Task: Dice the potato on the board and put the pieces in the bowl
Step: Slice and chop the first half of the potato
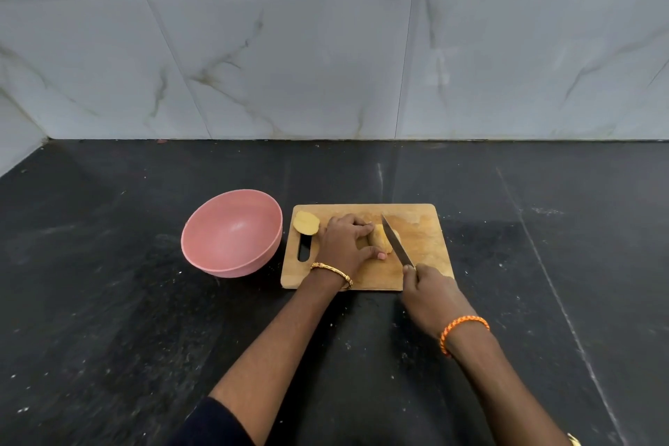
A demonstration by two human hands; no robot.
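Head view shows the wooden board [427,228] on the dark worktop [108,300], where the left hand [344,243] curls over the potato [380,239] at the board's middle to steady it, the right hand [430,286] grips the knife [396,241] across it, a cut half [306,223] waits at the board's left end, and the pink bowl [231,233] (no pieces in it yet) sits just left of the board for easy transfer.

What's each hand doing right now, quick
Left hand: curled round the potato half, holding it on the board.
Right hand: gripping the knife.

A black stone counter [108,300] meets a marbled tile wall [289,65].
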